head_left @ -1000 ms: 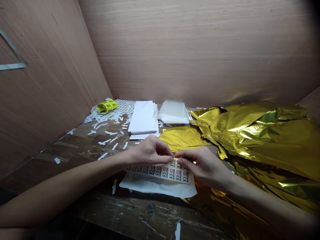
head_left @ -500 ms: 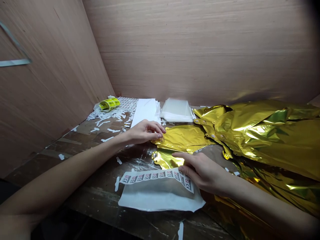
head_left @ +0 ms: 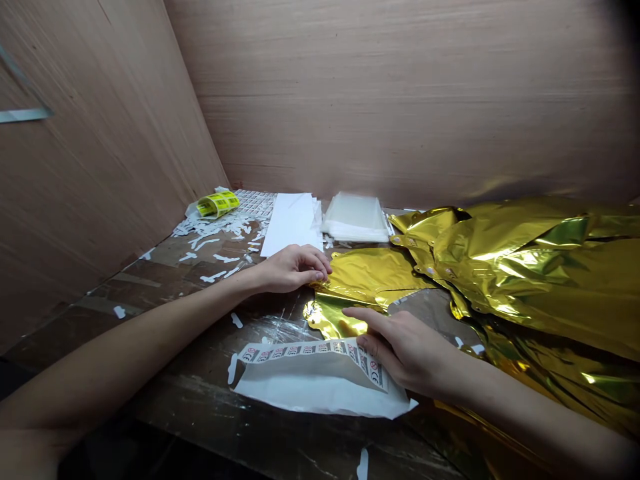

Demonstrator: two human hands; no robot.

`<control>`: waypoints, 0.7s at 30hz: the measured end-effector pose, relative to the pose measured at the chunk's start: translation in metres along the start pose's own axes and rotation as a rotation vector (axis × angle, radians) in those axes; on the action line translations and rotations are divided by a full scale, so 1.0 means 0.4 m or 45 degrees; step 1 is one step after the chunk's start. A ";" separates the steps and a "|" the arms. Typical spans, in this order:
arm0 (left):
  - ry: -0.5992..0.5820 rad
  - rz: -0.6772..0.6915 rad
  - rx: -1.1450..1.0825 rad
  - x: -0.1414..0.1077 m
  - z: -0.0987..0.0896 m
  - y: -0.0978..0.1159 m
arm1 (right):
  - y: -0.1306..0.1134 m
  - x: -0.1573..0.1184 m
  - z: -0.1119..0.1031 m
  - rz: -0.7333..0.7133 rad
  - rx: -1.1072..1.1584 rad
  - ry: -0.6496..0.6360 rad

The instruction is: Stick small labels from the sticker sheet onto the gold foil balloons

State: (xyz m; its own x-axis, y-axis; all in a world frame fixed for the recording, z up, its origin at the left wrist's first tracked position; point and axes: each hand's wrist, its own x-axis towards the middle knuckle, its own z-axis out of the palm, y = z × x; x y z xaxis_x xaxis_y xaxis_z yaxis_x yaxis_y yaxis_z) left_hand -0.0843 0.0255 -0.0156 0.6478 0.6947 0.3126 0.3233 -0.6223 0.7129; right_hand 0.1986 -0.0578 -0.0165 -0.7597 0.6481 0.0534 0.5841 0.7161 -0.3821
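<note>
Left hand (head_left: 290,269), half-curled, is touching gold foil (head_left: 367,272) — grip unclear; right hand (head_left: 413,347) is pinching the label sheet (head_left: 320,383) — a row of labels (head_left: 293,352) is sitting unpeeled.

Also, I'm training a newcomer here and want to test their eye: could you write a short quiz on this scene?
1. Which hand is nearest the white strip of printed stickers?
A) left B) right C) both equally
2. True or false: the rectangular white cards lie left of the translucent plastic stack.
3. Fill in: the crinkled, shiny foil is ____ in colour.

Key: 1. B, the right hand; 2. true; 3. gold.
</note>
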 end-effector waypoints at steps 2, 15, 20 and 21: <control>0.002 0.016 -0.009 0.001 0.001 0.000 | -0.002 0.000 -0.001 -0.006 -0.013 -0.007; -0.017 0.025 0.047 0.000 0.004 0.003 | 0.003 0.001 0.013 -0.060 -0.081 0.026; 0.004 0.003 0.061 -0.001 0.003 0.003 | 0.001 0.001 0.013 -0.051 -0.081 0.018; 0.009 -0.008 0.067 -0.001 0.003 0.003 | 0.001 0.000 0.013 -0.048 -0.081 0.013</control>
State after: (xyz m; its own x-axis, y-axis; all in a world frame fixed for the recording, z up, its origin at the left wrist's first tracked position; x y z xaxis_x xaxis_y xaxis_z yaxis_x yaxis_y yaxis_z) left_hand -0.0834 0.0240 -0.0158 0.6411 0.7008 0.3129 0.3630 -0.6361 0.6809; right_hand 0.1973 -0.0588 -0.0214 -0.7787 0.6228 0.0757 0.5725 0.7547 -0.3203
